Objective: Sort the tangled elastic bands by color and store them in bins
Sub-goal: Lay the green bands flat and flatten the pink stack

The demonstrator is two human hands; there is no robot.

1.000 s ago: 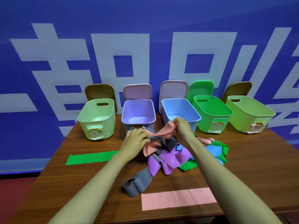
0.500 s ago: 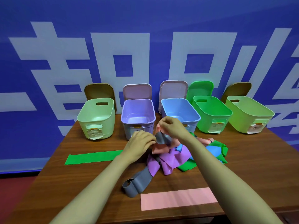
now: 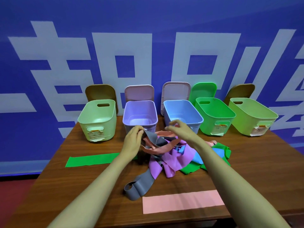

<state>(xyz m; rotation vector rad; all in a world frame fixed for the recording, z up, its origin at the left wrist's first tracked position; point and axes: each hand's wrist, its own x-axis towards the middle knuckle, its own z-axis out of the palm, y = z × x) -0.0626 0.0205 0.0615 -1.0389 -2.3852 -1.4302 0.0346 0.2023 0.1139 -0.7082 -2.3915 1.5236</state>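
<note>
Bin labels (image 3: pixel 96 137): torn, text too small to read.
R hand (image 3: pixel 179 130): motion-blurred, grip unclear.
Blue band (image 3: pixel 196 156): mostly under purple band (image 3: pixel 172 162) & R forearm (image 3: pixel 218 163).
Grey band (image 3: pixel 141 185): mid-section buried in pile.
Both forearms: cut by btm edge.

A heap (image 3: pixel 174 155) of knotted purple, blue, green and salmon bands lay mid-table, a grey band (image 3: pixel 143 183) trailing from it towards the near edge. One green band (image 3: pixel 93 159) lay flat to its left, one pink band (image 3: pixel 182 203) flat in front. Behind stood a row, all open: pale-green bin (image 3: pixel 97 127), lilac bin (image 3: pixel 139 124), blue bin (image 3: pixel 171 111), green bin (image 3: pixel 212 122), yellow-green bin (image 3: pixel 250 122).
</note>
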